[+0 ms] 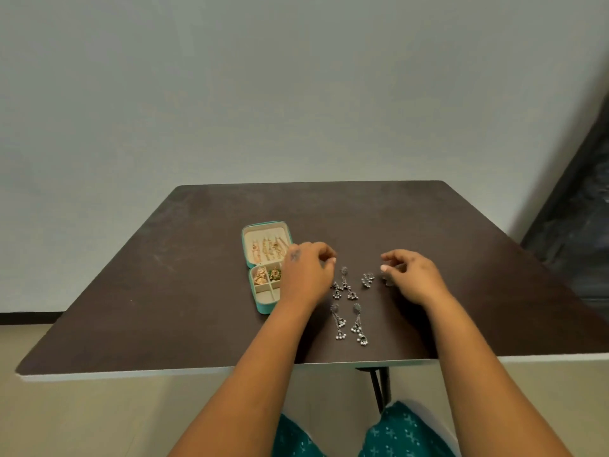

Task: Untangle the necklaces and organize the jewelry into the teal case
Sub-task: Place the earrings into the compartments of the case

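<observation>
We find the teal case [267,268] lying open on the left part of the dark table [164,291], gold pieces hung in its lid and more in its far compartments; the nearest compartment looks bare. Silver earrings [349,323] lie in pairs on the table just right of it, with a small silver ring piece [367,279] beyond. Our left hand [308,275] hovers beside the case, fingers curled; whether it pinches anything we cannot tell. Our right hand [413,277] appears to pinch a small silver item. We judge sorting is under way; next, each pair needs lifting cleanly into a free compartment.
</observation>
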